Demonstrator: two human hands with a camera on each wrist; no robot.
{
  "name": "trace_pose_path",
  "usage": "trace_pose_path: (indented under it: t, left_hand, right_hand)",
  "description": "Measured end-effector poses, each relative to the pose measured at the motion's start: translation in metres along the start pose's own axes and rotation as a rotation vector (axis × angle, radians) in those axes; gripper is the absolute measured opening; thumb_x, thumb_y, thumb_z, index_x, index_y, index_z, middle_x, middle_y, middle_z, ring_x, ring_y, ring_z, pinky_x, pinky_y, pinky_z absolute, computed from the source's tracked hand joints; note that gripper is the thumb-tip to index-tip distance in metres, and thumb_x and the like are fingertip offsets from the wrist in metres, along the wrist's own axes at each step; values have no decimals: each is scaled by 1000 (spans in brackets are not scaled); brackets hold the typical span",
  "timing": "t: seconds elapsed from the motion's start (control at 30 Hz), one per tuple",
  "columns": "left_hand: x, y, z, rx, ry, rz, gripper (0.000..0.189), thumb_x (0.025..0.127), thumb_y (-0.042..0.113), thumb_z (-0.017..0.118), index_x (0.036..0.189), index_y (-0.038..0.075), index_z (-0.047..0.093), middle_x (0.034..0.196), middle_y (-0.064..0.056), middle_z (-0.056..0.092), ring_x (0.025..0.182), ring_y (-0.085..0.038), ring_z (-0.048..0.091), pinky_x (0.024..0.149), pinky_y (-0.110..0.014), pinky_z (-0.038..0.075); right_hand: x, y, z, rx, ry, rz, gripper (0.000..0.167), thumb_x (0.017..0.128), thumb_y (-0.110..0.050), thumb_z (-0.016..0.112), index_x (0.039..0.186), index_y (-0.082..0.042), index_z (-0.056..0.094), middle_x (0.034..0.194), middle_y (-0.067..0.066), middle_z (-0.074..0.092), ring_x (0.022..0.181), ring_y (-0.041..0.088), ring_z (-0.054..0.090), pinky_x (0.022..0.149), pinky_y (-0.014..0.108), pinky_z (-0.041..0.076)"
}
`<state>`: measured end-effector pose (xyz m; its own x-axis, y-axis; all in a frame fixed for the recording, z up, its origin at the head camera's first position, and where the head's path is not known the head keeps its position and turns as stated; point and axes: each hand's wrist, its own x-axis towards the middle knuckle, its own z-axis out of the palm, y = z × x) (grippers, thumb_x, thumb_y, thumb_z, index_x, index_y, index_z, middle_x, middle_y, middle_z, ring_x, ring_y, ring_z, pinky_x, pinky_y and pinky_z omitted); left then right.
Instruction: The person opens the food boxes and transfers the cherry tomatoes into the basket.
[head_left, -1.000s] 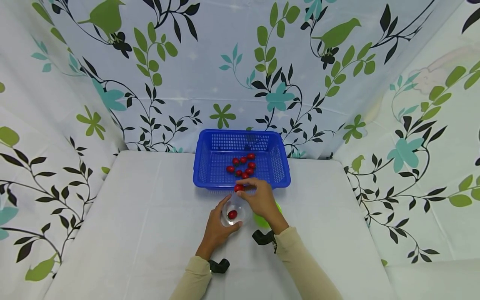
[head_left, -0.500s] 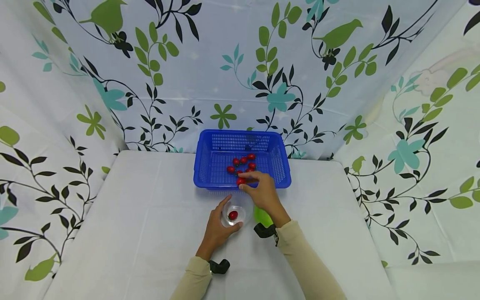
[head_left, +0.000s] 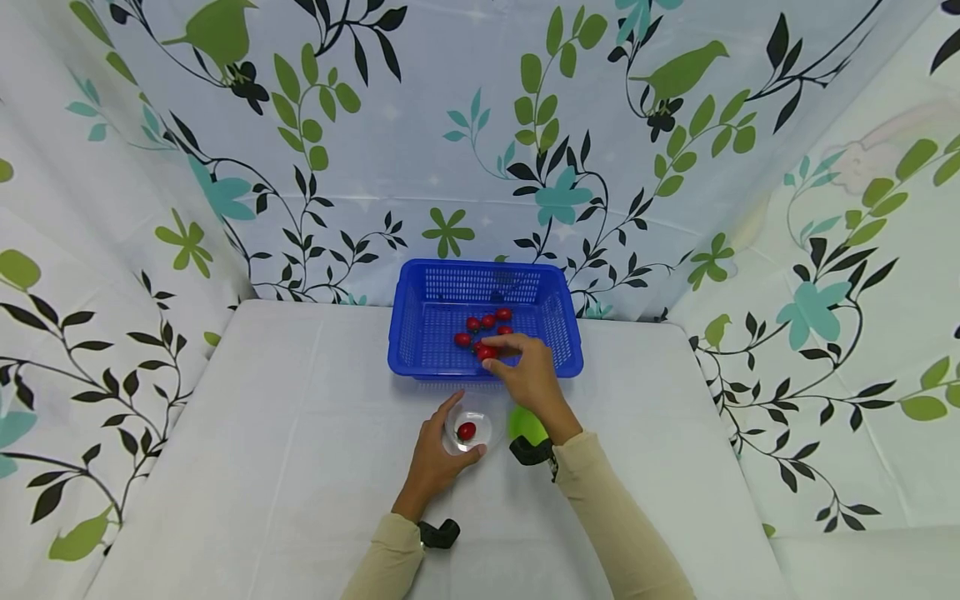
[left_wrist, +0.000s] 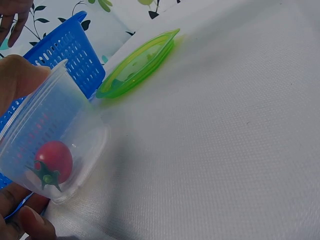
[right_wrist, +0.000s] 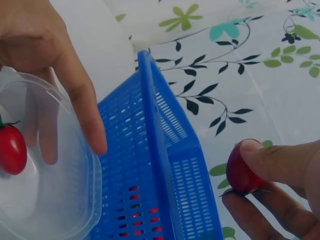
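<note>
My left hand grips a clear plastic container, thumb at its rim and fingers round the far side. One cherry tomato with a green calyx lies inside it. Over the front part of the blue basket in the head view, my right hand pinches another cherry tomato between thumb and fingertips. Several more cherry tomatoes lie in the blue basket, some hidden behind the right hand.
A green lid lies on the white-covered table, right of the container and partly under the right wrist in the head view. The basket's front rim stands just beyond the container. A patterned curtain hangs behind the basket.
My right hand has moved forward with its tomato, from near the container to over the basket. My left hand and the container have stayed in place.
</note>
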<state>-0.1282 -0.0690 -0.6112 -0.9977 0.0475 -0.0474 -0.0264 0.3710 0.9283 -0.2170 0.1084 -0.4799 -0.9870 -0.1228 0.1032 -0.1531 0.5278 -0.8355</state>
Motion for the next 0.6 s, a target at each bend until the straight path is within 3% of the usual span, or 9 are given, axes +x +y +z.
trace_pose_path:
  t: [0.2,0.6]
  left_hand:
    - [0,-1,0,-5,-1,3,95,81,40,91,162,42,40,162,-5,51,141,-35,49,118,-65,40]
    - [0,-3,0,-3,-2,1,94,81,39,91,161,44,41,160,-5,52,138,-34,50,117,-64,41]
  right_hand:
    - [4,1,0,-9,15,14,29,91,-17,84,120,-18,82,119,3,78,114,26,71,110,53,52]
    - [7,1,1,-25,32,20,27,91,-18,85,118,-21,83,119,2,77,110,24,70,104,49,56]
